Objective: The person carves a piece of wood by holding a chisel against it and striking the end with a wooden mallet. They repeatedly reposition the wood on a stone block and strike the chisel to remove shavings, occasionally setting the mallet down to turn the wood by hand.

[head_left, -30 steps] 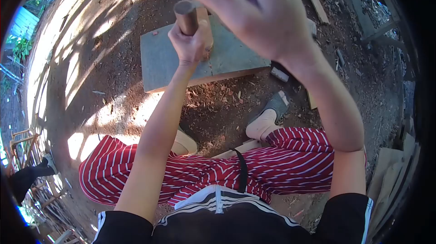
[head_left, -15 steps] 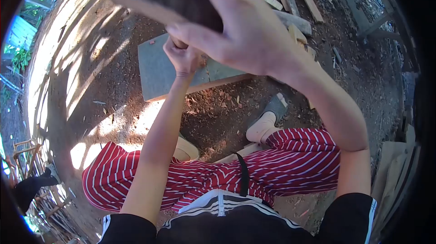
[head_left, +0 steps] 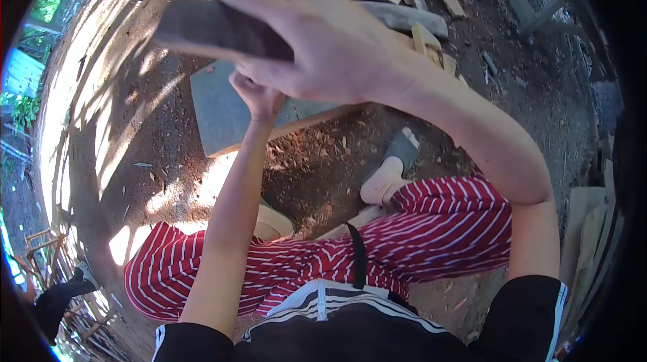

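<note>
A dark brown wooden block [head_left: 219, 28] with a lighter edge is raised close to the camera. My right hand [head_left: 330, 45] is closed around its right end and looks slightly blurred. Below and partly behind it, my left hand [head_left: 257, 96] makes a fist over a thick grey wooden slab [head_left: 219, 109]. Whatever sits in that fist is hidden by the right hand and the block. The slab lies low in front of my feet, its cut front edge pale, with a dark crack or line on its top.
Several wood offcuts [head_left: 404, 18] lie on the dirt ground beyond the slab. A wooden frame [head_left: 546, 12] stands at upper right, and boards [head_left: 583, 227] lean at the right. Another person's dark-clothed leg [head_left: 64, 301] shows at lower left. Chips and leaves litter the ground.
The block and my right hand have come down, farther from the camera and closer to my left fist. The view has shifted a little, and the left fist stays above the slab.
</note>
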`<state>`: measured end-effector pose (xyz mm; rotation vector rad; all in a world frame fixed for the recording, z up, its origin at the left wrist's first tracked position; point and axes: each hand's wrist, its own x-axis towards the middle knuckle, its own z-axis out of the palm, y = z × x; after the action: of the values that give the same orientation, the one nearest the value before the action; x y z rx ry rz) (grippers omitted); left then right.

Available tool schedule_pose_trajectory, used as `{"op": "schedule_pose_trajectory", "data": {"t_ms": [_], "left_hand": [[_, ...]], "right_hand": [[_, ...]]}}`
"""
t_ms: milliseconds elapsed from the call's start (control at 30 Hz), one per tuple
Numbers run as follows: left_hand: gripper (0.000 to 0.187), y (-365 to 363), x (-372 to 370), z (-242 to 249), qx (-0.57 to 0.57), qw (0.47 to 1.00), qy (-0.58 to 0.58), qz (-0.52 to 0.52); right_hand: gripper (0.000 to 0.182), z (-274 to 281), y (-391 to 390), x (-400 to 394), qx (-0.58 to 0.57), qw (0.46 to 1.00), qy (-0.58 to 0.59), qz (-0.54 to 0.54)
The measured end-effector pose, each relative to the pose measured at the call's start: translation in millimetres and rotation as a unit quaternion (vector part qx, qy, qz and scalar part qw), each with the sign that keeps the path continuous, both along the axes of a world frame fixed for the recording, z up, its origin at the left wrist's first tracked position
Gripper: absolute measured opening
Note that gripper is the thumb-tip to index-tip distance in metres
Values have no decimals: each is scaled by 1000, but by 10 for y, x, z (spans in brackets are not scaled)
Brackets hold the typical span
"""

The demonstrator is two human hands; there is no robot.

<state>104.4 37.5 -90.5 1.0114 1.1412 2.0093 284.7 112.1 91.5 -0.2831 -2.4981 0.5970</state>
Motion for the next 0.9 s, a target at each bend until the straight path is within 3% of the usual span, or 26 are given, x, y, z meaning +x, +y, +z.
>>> {"op": "schedule_pose_trajectory", "data": {"t_ms": [67, 100, 133, 167, 233, 333, 367, 433, 467, 500, 567, 633, 700, 733, 800, 833, 900], "left_hand": [[39, -161, -87, 100, -56, 966, 227, -111], [39, -121, -24, -124, -57, 966, 226, -108], [38, -4, 67, -504, -52, 948, 280, 138], [38, 108, 154, -556, -41, 871, 316, 373], [38, 192, 98, -630, -54, 878, 300, 368], [38, 210, 3, -701, -135, 892, 246, 356], [38, 205, -13, -648, -155, 893, 229, 356], [38, 244, -2, -529, -186, 894, 203, 354], [38, 271, 15, -508, -200, 895, 185, 353], [38, 240, -46, -516, -225, 894, 166, 351], [38, 282, -101, -541, -279, 889, 126, 341], [38, 313, -66, -491, -318, 880, 91, 342], [38, 359, -61, -349, -344, 875, 60, 336], [38, 383, -58, -317, -358, 871, 41, 335], [38, 417, -58, -398, -411, 853, 0, 323], [38, 427, -95, -399, -433, 842, -20, 320], [38, 471, -25, -274, -459, 828, -51, 317]], "right_hand": [[60, -72, -31, -7, 4, 990, 138, -17], [60, -158, -42, 12, 3, 991, 136, -15], [60, -231, -44, 49, -9, 999, 48, -10], [60, -180, -59, 69, -20, 999, -40, -10], [60, -76, 17, 60, -21, 996, -83, 0], [58, -116, -57, 4, 12, 981, 192, -7], [58, -183, -62, 26, 13, 981, 193, -5], [58, -257, -41, 94, -35, 997, -61, -10], [59, -158, -13, 76, -41, 995, -86, -5], [59, -135, -28, 48, -44, 995, -89, -4], [58, -154, -74, 7, -13, 983, 181, -7], [57, -207, -85, 33, -18, 985, 170, 4], [62, -177, -46, 60, -35, 997, -68, -5], [62, -179, -4, 47, -30, 997, -68, -4], [68, -124, -64, 41, -13, 994, 108, -8], [68, -208, -82, 39, -18, 994, 106, -6], [70, -220, -99, 24, -7, 998, -54, -14]]}}
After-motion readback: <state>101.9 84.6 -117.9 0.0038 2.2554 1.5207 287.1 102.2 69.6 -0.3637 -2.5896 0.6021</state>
